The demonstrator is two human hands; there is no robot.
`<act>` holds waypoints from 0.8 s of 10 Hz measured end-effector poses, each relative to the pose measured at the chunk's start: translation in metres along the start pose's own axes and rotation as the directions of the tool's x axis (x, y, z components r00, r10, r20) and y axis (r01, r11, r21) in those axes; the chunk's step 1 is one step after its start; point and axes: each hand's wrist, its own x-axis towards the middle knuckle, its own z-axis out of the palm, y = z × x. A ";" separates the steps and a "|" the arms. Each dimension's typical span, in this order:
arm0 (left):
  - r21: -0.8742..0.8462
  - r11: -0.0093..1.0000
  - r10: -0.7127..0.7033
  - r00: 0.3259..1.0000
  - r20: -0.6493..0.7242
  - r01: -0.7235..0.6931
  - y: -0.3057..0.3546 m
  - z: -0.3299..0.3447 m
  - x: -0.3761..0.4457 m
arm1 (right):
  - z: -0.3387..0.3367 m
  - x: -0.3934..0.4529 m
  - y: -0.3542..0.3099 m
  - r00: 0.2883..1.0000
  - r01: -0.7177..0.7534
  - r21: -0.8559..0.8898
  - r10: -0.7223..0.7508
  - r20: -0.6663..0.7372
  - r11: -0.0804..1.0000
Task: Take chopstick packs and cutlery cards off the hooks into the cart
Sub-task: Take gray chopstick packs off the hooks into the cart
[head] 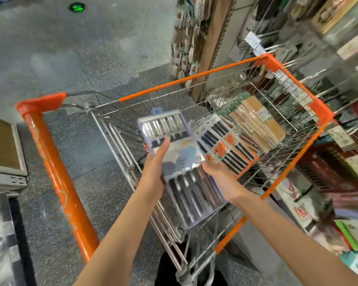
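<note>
**Both hands hold a cutlery card over the cart basket**

A person stands at a wire shopping cart (293, 153) with orange trim, seen from above. Both hands grip one long, clear-fronted cutlery card (180, 162) at its middle. The left hand (155, 168) clasps its left edge, thumb on top. The right hand (219, 174) holds the right edge, fingers curled beneath. The card's long axis runs away from the person, its hanging tab at the far end, its near end overhanging the basket's near wall. It sits above the basket, not yet resting in it. Just to its right, inside the basket, lie an orange chopstick pack (225, 143) and, beyond that, bamboo-coloured packs (258, 124). Display hooks (277, 46) stand to the right, behind the cart. Lowering the card forward and down would likely place it.
</note>
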 end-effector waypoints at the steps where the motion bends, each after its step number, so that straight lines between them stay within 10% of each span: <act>1: -0.006 0.999 0.036 0.988 -0.152 -0.037 -0.010 -0.006 0.007 | 0.014 0.017 0.007 0.998 -0.033 -0.199 0.042 0.040 0.979; 4: 0.166 0.967 0.237 0.918 -0.319 -0.193 -0.029 -0.006 0.025 | -0.037 0.131 0.080 0.921 -0.385 -0.439 0.302 -0.247 0.812; 6: 0.175 0.967 0.227 0.934 -0.276 -0.183 -0.033 -0.010 0.025 | -0.043 0.174 0.159 0.935 -0.349 -0.706 0.277 -0.221 0.616; 8: 0.186 0.967 0.218 0.943 -0.252 -0.174 -0.030 -0.010 0.024 | -0.010 0.118 0.096 0.898 -0.429 -0.731 0.165 -0.407 0.531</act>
